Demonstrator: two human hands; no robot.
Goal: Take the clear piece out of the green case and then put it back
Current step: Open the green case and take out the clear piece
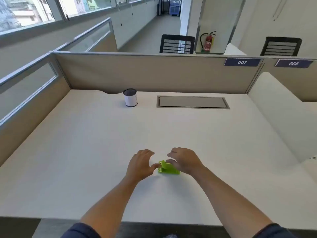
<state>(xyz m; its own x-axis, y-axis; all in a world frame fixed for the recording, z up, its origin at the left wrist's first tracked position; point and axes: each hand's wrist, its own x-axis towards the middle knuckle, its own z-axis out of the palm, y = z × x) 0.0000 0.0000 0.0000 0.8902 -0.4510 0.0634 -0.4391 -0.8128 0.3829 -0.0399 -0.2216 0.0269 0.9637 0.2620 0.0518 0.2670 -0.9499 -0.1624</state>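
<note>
Green case (169,168) lies flat on white desk (85,152), sitting between the two hands, under the right fingertips and touching the left thumb tip. Left hand (139,164) palm down just left of the case, fingers spread loose and extended forward, thumb reaching right to the case's near-left corner, not wrapped round anything. Right hand (184,160) arched over the case's right end, thumb and curled fingers pressing on its top edge, index pointing left past it; real grip or just contact, cannot tell. Clear piece not distinguishable, too small or covered by the fingers. Well beyond the fingertips, toward the back edge: white pen cup with dark rim (130,97) standing upright, and right of it a grey recessed cable hatch (193,102), shut flush. Desk surface otherwise plain, matte, bright. Beige fabric cubicle partition (145,73) runs behind the desk, blue number plates 007 (242,62) and 008 (293,63) at its top right. Behind it two black mesh-back chairs (177,44), a red fire extinguisher (208,41) against a wall panel, a long corridor, windows (25,12) along the left. Dark blue sleeves (80,231) at bottom edge
</note>
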